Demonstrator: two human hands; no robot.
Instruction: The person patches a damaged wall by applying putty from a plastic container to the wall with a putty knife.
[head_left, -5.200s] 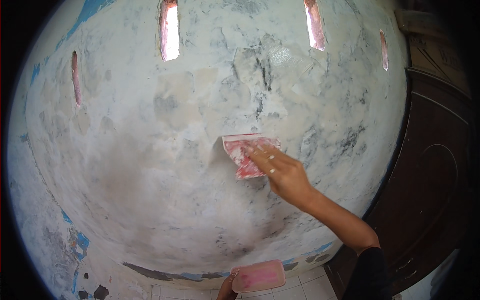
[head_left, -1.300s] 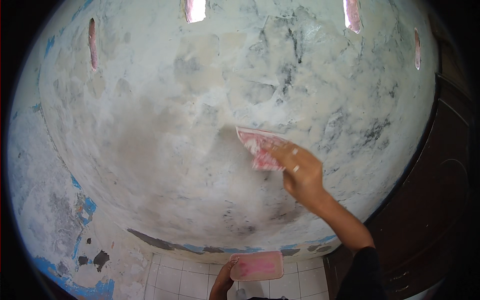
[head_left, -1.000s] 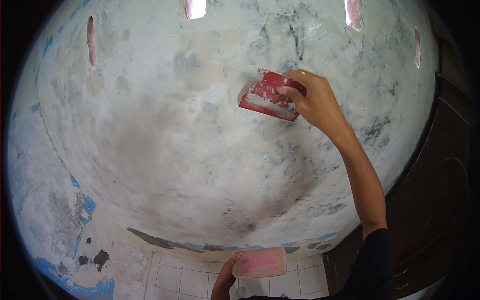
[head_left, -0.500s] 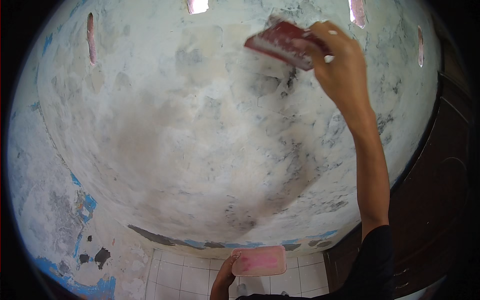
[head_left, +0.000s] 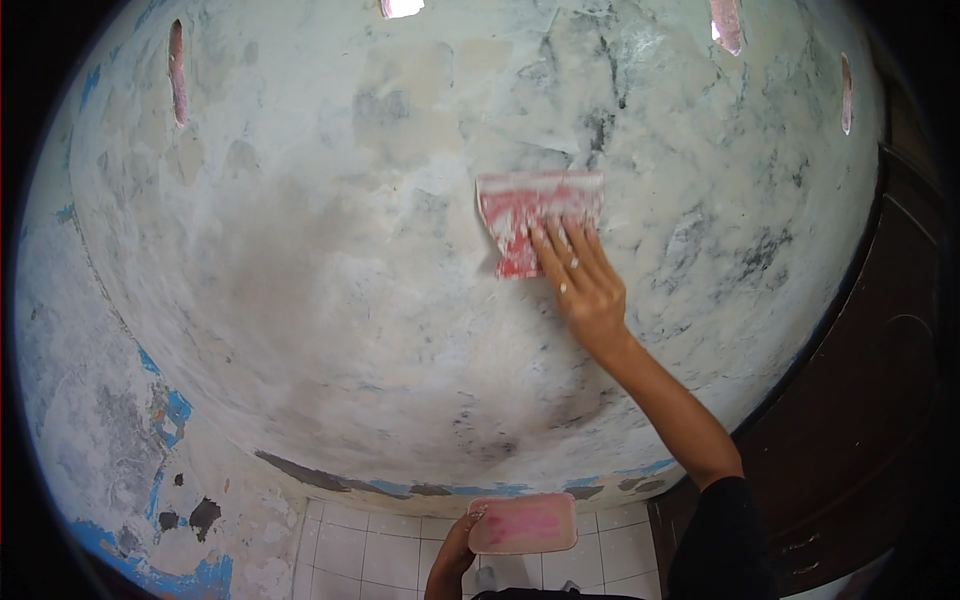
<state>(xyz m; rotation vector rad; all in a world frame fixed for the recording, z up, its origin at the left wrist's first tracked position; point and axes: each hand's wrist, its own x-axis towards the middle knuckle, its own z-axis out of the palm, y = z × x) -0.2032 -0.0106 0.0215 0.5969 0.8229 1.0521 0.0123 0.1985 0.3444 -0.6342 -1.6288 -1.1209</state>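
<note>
A red putty spreader (head_left: 515, 212), smeared with whitish paste, lies against the patchy white-grey wall (head_left: 330, 330). My right hand (head_left: 592, 295) grips its lower right part, with the fingers stretched over its face and white specks on the knuckles. The thumb is hidden. Low in view, my left hand (head_left: 457, 546) holds a shallow pink rectangular tub (head_left: 540, 549) by its left side. Pink shows on the tub's bottom, with pale residue around it.
Narrow upright openings, one a pink-edged slot (head_left: 178, 75), run along the wall's upper part. A rough side wall (head_left: 90, 400) with blue paint remnants stands at left. Dark brown wooden panelling (head_left: 860, 390) borders the right. White floor tiles (head_left: 390, 560) lie below.
My right hand has brought the spreader down the wall from the upper area to mid-wall, and its face now shows flatter. The left hand and tub have hardly moved.
</note>
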